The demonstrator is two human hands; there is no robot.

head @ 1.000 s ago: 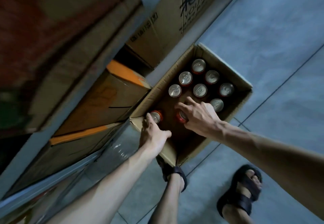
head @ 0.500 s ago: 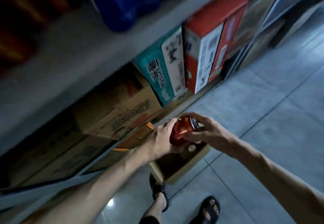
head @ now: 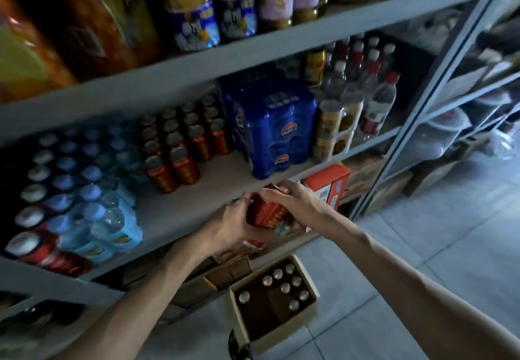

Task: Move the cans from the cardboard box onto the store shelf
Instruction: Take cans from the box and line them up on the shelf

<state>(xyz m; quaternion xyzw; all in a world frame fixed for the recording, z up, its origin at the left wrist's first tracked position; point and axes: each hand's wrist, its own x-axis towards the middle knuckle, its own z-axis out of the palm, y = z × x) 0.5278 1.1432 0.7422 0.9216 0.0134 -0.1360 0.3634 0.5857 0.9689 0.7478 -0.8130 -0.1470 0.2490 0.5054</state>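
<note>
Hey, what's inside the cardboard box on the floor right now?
Inside the cardboard box stand about eight cans, tops up, mostly toward its far side. The near part looks bare, though the near wall hides the bottom there.

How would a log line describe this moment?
left hand: grips red metal cans | right hand: grips them | place: grey store shelf edge | brown cardboard box: holds cans
</note>
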